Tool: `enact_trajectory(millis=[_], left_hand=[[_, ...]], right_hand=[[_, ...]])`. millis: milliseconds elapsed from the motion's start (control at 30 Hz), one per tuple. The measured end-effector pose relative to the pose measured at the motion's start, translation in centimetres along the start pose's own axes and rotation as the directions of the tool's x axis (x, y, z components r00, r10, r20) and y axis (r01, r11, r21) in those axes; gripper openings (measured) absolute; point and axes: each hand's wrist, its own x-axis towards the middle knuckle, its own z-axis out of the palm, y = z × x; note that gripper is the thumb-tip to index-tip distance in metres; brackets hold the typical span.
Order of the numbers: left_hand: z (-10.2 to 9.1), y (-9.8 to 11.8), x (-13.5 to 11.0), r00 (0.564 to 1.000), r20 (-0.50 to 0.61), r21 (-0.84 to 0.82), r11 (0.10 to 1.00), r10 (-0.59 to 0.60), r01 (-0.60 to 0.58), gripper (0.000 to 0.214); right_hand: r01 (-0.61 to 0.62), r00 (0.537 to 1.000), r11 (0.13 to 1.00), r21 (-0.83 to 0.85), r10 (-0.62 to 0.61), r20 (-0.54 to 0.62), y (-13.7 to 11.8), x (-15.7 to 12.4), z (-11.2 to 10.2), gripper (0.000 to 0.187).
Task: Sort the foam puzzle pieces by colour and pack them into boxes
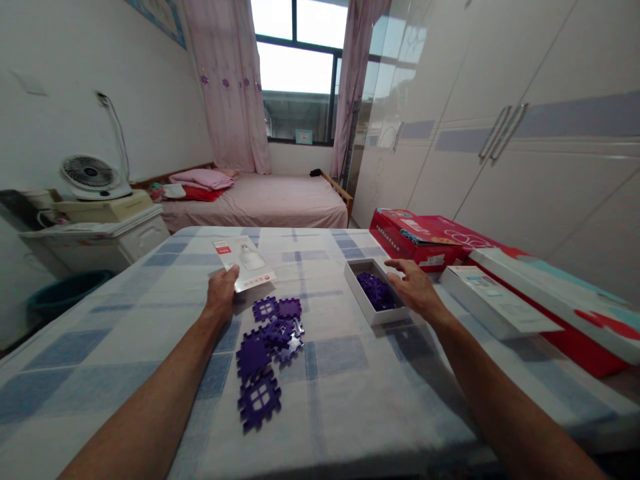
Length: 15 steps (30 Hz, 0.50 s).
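Note:
My left hand [221, 291] grips the near edge of a white box lid [243, 263] printed with a picture and red marks, holding it tilted just above the table. My right hand [414, 285] rests on the right side of a small white open box [356, 283] with purple pieces inside, its fingers curved over the rim. Several purple interlocking puzzle pieces [267, 350] lie in a loose pile on the checked tablecloth [330, 373] between my arms.
A red carton [425, 237] and a long white-and-red box [550, 293] lie at the table's right, with a flat white box [493, 300] beside them. White wardrobes stand right. A bed, a fan on a cabinet and a teal bin are beyond the table.

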Motion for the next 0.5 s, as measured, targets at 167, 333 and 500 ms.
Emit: enact_trajectory(millis=[167,333,500], left_hand=[[0.0,-0.1,0.0,1.000,-0.001,0.013,1.000,0.027,-0.027,0.027],[0.2,0.4,-0.5,0.999,0.024,-0.019,0.999,0.030,-0.029,0.026],[0.4,0.2,-0.5,1.000,0.022,-0.036,0.999,0.020,-0.019,0.027]], right_hand=[[0.142,0.970,0.963,0.228,-0.181,0.161,-4.4,-2.2,0.2,0.028],[0.284,0.846,0.919,0.274,-0.375,0.378,-9.5,-5.3,4.3,0.032],[0.368,0.820,0.926,0.084,-0.366,0.439,-11.6,-6.3,9.3,0.063]])
